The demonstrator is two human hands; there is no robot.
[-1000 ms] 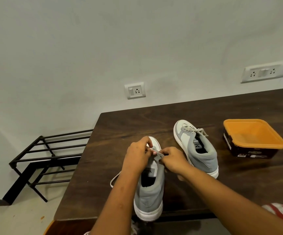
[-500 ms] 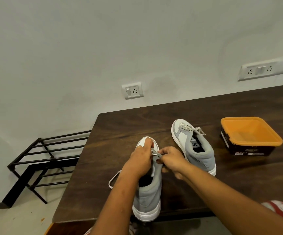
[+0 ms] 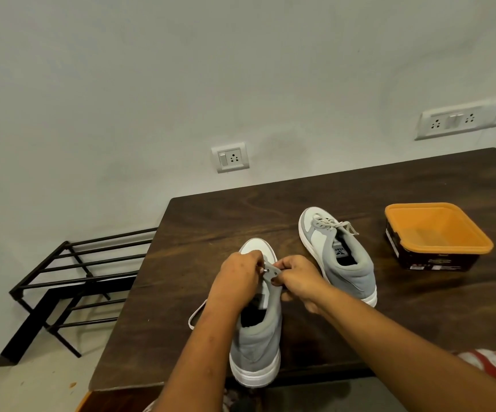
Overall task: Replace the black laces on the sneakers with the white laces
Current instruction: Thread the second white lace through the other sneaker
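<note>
A grey and white sneaker [image 3: 257, 346] lies near the table's front edge, toe pointing away from me. My left hand [image 3: 238, 276] pinches the tip of a white lace [image 3: 196, 312] at an eyelet. My right hand [image 3: 299, 278] grips the sneaker's grey eyelet flap beside it. The lace loops out onto the table left of the shoe. A second grey and white sneaker [image 3: 337, 252], threaded with a white lace, lies to the right. No black lace is visible.
An orange-rimmed dark tub [image 3: 437, 236] stands on the dark wooden table [image 3: 419, 316] at the right. A black metal rack [image 3: 71, 281] stands on the floor to the left. Wall sockets [image 3: 230, 157] sit above the table's far edge.
Both hands shifted slightly along the near sneaker's eyelets, still working the lace. The view moved a little; the second sneaker and the tub stayed put.
</note>
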